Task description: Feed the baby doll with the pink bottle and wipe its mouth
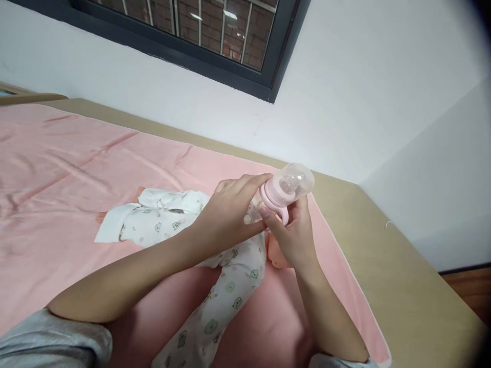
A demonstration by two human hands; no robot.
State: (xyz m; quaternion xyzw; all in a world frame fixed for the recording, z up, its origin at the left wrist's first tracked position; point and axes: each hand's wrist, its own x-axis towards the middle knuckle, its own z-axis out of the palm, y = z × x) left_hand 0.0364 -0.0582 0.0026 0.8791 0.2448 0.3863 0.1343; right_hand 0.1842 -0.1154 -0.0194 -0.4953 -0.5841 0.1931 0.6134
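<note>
Grey sleeves (57,337), both hands (232,212) holding bottle (284,186); clothed doll (161,222) beneath

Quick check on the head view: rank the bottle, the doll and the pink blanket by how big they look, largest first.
1. Pink blanket
2. Doll, partly hidden by the forearms
3. Bottle, partly covered by the left hand and right hand
</note>
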